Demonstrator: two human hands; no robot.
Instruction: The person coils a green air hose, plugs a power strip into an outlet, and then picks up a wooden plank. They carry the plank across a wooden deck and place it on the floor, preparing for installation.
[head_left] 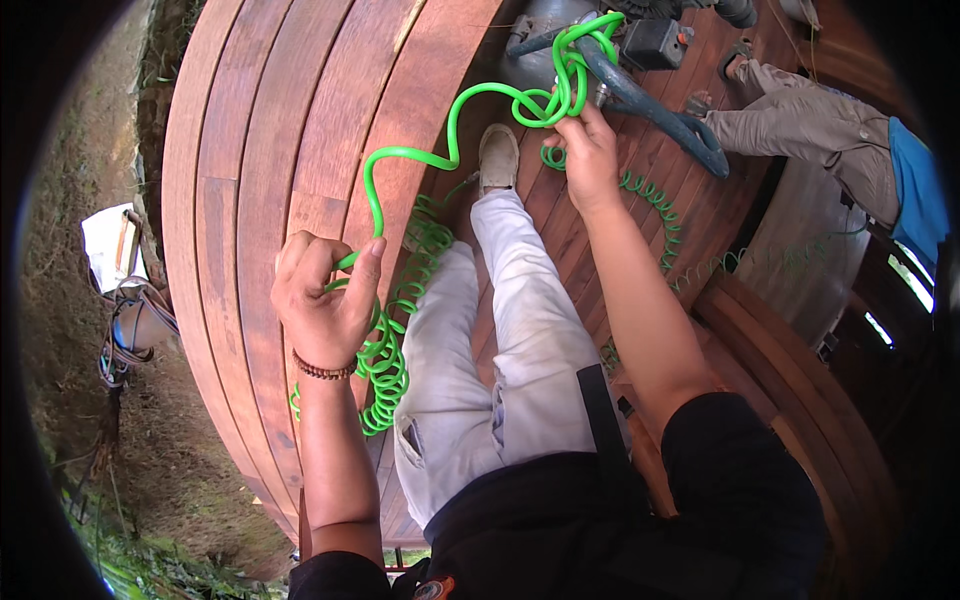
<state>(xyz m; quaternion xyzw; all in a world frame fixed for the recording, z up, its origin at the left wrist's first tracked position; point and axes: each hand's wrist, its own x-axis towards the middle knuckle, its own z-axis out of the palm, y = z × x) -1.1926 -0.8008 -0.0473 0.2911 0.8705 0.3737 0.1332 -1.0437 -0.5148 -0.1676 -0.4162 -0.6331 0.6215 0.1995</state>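
- Two hands share one green coiled hose (412, 153), and I judge it light: a thin, smooth, springy plastic tube, more likely to kink than break.
- The left hand (325, 300) is narrowed, thumb and curled fingers closed about the hose; from there a loosely waving length runs forward and right towards the other hand.
- The right hand (590, 160) holds the near edge of a tangle of loops (565, 95), its fingers partly hidden; how firmly it grips I cannot tell.
- That tangle rises just ahead of the right hand, beside a dark bar (625, 95); whether any loop goes round the bar, I can't make out.
- Tight coils (385, 385) lie just right of the left hand and back past its wrist; more stretch away right of the right forearm.
- I expect the coils to spring back and the glossy skin to slide a little, so I'd pinch a single strand close to the crossing loops rather than clutch the bundle, with the left hand's hold kept soft.
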